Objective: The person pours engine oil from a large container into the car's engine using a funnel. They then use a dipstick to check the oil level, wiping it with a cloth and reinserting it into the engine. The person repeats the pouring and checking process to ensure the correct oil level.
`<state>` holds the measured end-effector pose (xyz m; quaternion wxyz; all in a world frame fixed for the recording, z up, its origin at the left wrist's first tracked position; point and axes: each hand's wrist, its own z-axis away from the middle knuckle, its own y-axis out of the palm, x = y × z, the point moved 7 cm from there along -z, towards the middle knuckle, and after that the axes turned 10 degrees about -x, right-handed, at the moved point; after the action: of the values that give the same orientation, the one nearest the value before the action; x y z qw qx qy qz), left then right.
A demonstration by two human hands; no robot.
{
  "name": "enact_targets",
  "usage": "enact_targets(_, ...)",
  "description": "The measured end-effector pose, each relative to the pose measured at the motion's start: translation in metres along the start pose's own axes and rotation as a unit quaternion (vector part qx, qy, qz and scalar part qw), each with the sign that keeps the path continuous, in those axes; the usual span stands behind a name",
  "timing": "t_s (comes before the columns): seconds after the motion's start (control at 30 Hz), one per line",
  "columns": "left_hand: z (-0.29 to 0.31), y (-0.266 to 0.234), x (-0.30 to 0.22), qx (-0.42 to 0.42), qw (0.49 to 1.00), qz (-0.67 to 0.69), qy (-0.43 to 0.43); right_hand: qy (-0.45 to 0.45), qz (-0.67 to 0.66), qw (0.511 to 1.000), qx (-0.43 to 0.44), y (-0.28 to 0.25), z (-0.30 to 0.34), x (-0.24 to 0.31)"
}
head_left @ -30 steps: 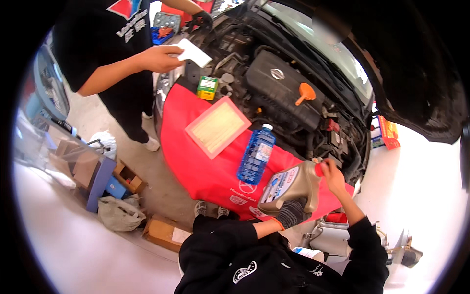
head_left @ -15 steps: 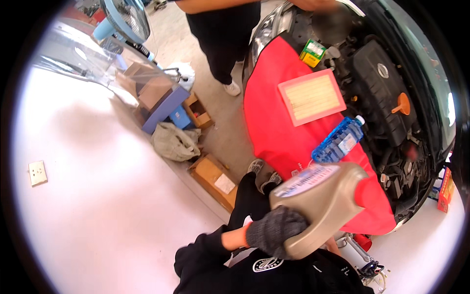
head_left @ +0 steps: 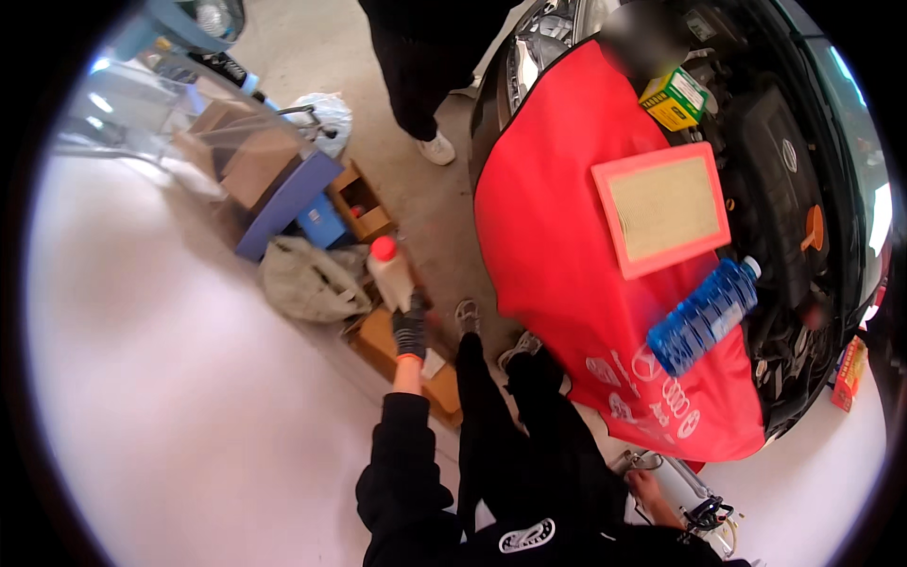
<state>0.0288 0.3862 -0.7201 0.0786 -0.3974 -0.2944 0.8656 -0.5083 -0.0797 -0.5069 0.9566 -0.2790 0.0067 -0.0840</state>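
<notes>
My left hand [head_left: 409, 331], in a dark grey knit glove, is closed on a tan plastic jug [head_left: 391, 278] with a red cap. My arm is stretched forward, and the jug is over the boxes on the floor to the left. My bare right hand [head_left: 646, 486] hangs low beside my leg, close to a silver metal cylinder [head_left: 675, 482]; its fingers are too small and turned away to read. On a red fender cover [head_left: 548, 208] lie a pleated air filter [head_left: 661, 210] with a pink-orange rim and a blue clear bottle [head_left: 704, 317] with a white cap.
A green and yellow box [head_left: 675, 98] rests by the engine bay, and an orange funnel [head_left: 813, 228] by the engine cover [head_left: 770, 170]. Cardboard boxes [head_left: 364, 213] and a grey-green cloth bag [head_left: 312, 279] line the left wall. Another person [head_left: 411, 76] stands ahead.
My left hand has carried the jug from in front of my body, beside the red cover, forward and left over the floor boxes. The other person's arms have left the view.
</notes>
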Motion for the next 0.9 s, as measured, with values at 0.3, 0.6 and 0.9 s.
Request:
enact_targets(0.3,-0.196,0.114,0.220,-0.096,0.988,-0.003,-0.123,0.116,0.145,0.982,-0.030,-0.015,0.034,-0.058)
enact_targets(0.6,-0.226,0.113,0.419,-0.086,0.871,0.457,-0.161,0.109,0.147,0.983,0.001,-0.015,0.010,0.004)
enact_targets(0.9,-0.051,0.137,0.145,0.290,0.835,-0.336,0.326,-0.175,0.091,0.896,-0.399,-0.206,0.036,0.155)
